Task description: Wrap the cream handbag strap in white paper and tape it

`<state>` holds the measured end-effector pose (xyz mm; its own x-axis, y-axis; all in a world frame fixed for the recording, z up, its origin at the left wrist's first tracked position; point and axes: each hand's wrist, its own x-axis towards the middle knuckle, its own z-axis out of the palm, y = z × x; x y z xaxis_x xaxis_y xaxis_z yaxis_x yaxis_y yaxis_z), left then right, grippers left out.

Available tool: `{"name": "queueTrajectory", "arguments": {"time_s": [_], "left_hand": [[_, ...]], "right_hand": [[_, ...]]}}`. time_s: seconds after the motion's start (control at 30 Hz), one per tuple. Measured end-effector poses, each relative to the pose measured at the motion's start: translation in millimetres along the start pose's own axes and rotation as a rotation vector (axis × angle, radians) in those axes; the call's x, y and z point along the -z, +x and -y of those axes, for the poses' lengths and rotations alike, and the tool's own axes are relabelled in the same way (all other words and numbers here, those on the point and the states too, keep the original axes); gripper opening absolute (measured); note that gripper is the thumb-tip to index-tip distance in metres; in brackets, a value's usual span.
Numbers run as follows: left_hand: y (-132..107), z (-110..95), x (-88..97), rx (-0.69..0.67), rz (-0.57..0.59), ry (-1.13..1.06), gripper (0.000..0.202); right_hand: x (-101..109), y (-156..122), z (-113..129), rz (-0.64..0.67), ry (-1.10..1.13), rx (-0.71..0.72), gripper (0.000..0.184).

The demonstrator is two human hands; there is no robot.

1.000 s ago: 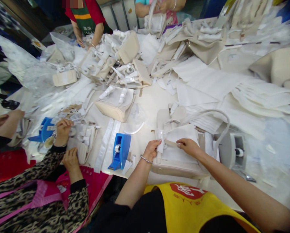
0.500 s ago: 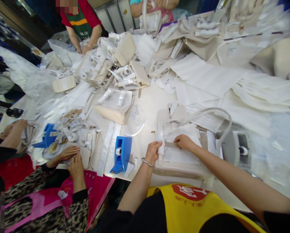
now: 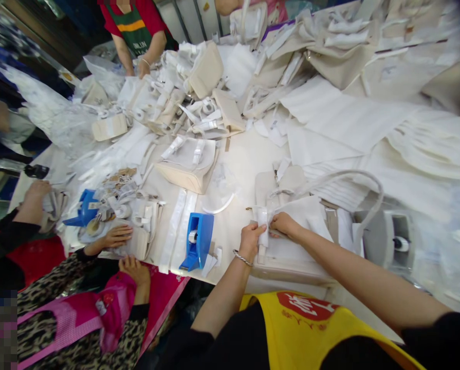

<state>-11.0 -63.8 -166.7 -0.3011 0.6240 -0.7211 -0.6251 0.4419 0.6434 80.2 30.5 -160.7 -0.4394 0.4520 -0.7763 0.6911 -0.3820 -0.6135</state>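
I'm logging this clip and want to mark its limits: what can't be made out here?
Head view only:
- What the left hand and right hand pinch on the cream bag: the fingers cover it.
- Grey tape dispenser: blurred near the right edge.
- Small parts beside the far blue dispenser: too small.

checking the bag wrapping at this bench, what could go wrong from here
The left hand and right hand pinch a white wrap on the cream bag, fingers close together; the wrap could slip or crease if either grip loosens. The bag's long handle loop arches toward the grey tape dispenser and might snag on it. The bag lies near the table edge, so a tug could perhaps slide it off.
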Motion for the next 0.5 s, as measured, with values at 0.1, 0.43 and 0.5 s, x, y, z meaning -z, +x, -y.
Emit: {"name": "queueTrajectory", "arguments": {"time_s": [0.1,0.43,0.5], "left_hand": [[1,2,1.4,0.013,-0.006,0.0,0.04],[0,0,0.1,0.029,-0.035,0.024,0.037],[0,-1,-0.1,0.017,-0.025,0.024,0.037]], "right_hand": [[13,-3,-3,0.2,0.228,-0.073,0.006],[24,0,-9,0.072,-0.098,-0.016,0.003],[21,0,-8,0.106,0.105,-0.071,0.004]]}}
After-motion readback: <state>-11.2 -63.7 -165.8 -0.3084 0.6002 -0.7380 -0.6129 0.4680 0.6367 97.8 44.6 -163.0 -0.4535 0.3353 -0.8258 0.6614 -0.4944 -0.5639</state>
